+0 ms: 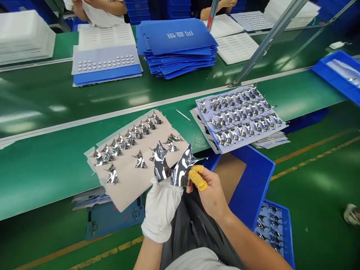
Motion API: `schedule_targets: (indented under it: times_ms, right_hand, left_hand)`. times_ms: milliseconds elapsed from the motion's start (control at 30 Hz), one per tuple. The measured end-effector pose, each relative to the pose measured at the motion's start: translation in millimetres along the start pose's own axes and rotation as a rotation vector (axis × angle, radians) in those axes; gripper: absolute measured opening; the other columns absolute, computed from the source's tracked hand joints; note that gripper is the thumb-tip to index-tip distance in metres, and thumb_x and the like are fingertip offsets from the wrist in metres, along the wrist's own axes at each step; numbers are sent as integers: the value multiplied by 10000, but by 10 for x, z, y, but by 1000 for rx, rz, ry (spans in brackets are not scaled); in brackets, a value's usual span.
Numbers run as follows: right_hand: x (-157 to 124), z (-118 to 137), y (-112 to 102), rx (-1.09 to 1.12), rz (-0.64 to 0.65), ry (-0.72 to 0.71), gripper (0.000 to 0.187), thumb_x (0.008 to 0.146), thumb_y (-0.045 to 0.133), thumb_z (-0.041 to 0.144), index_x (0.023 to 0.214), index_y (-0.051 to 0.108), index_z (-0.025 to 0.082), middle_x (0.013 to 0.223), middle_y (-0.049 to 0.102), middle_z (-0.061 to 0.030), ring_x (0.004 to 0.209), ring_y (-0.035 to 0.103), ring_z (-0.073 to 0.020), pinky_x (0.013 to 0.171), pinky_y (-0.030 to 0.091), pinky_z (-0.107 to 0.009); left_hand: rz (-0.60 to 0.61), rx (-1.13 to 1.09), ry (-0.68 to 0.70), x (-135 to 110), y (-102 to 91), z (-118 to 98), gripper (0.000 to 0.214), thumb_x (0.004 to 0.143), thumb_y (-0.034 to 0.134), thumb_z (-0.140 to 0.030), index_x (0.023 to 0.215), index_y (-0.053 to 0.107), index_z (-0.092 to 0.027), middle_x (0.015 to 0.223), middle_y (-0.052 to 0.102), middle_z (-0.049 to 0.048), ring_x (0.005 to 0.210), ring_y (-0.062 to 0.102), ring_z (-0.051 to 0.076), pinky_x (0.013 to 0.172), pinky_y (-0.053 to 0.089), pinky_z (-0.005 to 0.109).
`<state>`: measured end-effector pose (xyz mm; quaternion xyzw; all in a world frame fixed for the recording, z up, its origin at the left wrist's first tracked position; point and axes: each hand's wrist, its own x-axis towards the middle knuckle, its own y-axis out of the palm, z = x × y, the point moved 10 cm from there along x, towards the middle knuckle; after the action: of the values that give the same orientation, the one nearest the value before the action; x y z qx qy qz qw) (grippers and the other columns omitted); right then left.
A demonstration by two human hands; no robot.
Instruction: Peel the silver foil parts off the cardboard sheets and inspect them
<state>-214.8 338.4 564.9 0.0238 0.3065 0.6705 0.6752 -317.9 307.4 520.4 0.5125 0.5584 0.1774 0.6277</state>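
Note:
My left hand (163,210), in a white glove, is closed on a shiny chrome-like curved part (161,165) with pointed corners. My right hand (209,191), with yellow finger cots on its fingers, grips a second mirror-bright curved part (182,168) by its right side. Both pieces are held up side by side, their lower edges close together. Behind them lies a pale sheet (126,191) on the green bench, bearing a row of similar chrome parts (129,138) and a few loose ones, such as a single chrome part (139,160). The left fingertips are partly hidden behind the pieces.
To the right, a tray (239,148) holds rows of chrome parts. Below it stand a blue bin (253,187) and a blue crate (289,240) of parts. A thin white stick (183,114) lies on the bench. Blue sheets (180,41) are stacked beyond; co-workers' hands show at the top.

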Motion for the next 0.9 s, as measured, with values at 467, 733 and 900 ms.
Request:
schedule_targets:
  times_ms: [467, 733, 900]
  right_hand:
    - [183, -274, 321, -31, 70, 80, 155, 815, 692, 345, 756, 662, 205, 630, 574, 35, 553, 523, -81, 538, 421, -227]
    - [309, -435, 619, -66, 109, 134, 163, 786, 714, 353, 748, 667, 202, 624, 582, 19, 558, 520, -97, 533, 419, -240]
    - [378, -526, 712, -56, 121, 165, 182, 763, 735, 368, 750, 666, 200, 624, 576, 20, 556, 519, -96, 526, 413, -239]
  left_hand:
    - [-61, -225, 191, -133, -247, -432, 412, 995, 295, -333, 1224, 615, -210, 1341, 608, 57, 1329, 477, 199, 1176, 328, 393]
    - [-89, -210, 282, -229, -385, -707, 390, 984, 347, -337, 1250, 601, -210, 1373, 586, 67, 1348, 460, 205, 1177, 332, 400]
    - [-93, -217, 279, -232, -401, -791, 398, 983, 349, -363, 1222, 625, -204, 1307, 633, 71, 1313, 496, 195, 1155, 359, 372]
